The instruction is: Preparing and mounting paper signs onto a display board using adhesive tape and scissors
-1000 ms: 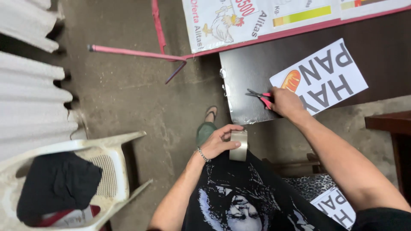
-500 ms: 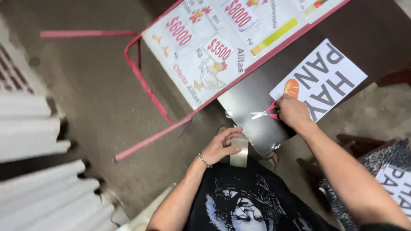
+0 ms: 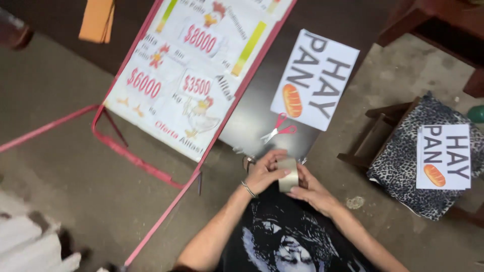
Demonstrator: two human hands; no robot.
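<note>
Both my hands are together over my lap on a roll of clear packing tape (image 3: pixel 288 174). My left hand (image 3: pixel 266 171) grips the roll's left side and my right hand (image 3: pixel 311 189) holds its right side. Red-handled scissors (image 3: pixel 279 128) lie open on the dark board (image 3: pixel 254 121) just beyond my hands, free of either hand. A white printed sheet with large letters and a bread picture (image 3: pixel 315 78) lies on the board past the scissors.
A red-framed stand holding a poster with chicken drawings and coloured bars (image 3: pixel 194 70) lies at the left. A leopard-print stool (image 3: pixel 421 158) at the right carries a second bread sheet (image 3: pixel 443 156). An orange folder (image 3: pixel 96 19) sits top left on the concrete floor.
My right hand has let go of the scissors, which now lie on the board, and has come back to the tape roll. The head view swung right, over the poster and the stool.
</note>
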